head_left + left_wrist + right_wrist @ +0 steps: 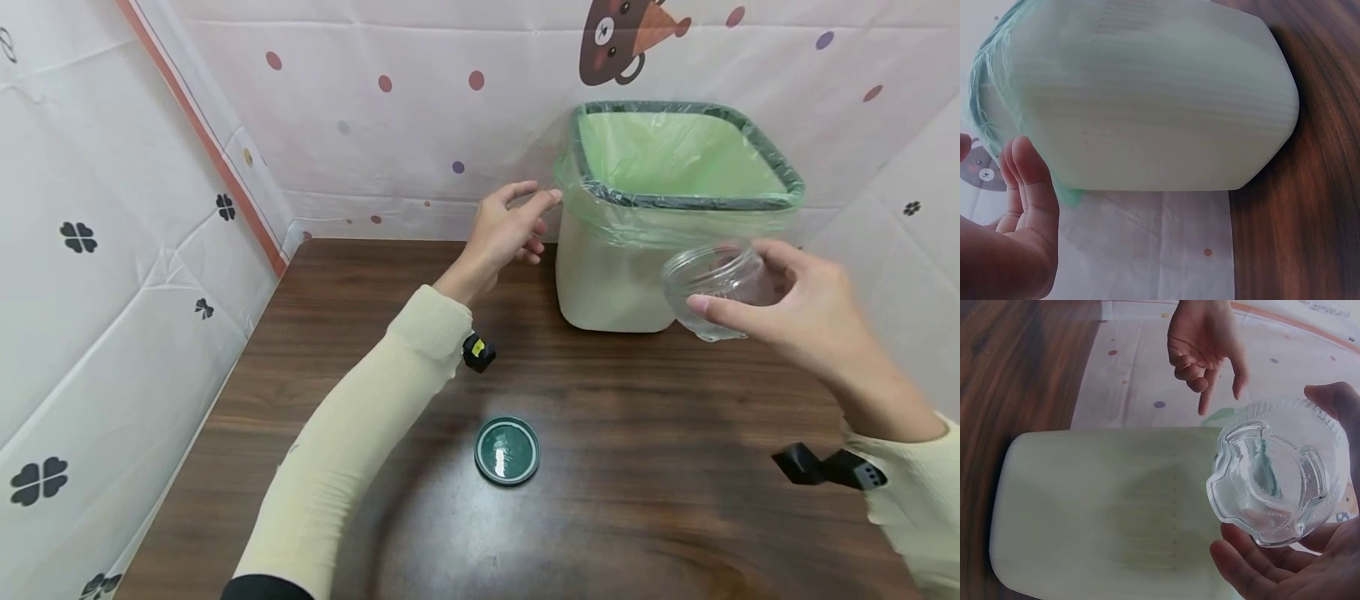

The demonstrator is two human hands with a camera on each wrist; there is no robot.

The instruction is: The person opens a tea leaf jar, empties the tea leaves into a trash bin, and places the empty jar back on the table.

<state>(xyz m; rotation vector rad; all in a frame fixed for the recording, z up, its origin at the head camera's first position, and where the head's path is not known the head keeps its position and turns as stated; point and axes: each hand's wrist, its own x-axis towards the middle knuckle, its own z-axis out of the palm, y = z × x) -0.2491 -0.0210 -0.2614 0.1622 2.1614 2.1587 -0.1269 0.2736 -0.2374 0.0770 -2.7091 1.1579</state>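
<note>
My right hand (802, 308) grips a clear glass jar (712, 287), thumb on the near side, in front of the bin's right part. The jar has no lid on, and its footed glass base (1272, 487) faces the camera in the right wrist view. At the left of the bin (615, 275), my left hand (506, 229) is raised with loosely bent fingers and nothing in them, fingertips close to the overhanging bag edge. A pale green bag (675, 158) lines the bin and folds over its rim. On the table lies a round green lid (507, 451).
The brown wooden table (600, 508) backs onto a white wall cloth (337, 125) with dots and a bear print. Another cloth (112, 333) with clover prints runs along the left edge. The bin stands at the back, against the wall cloth.
</note>
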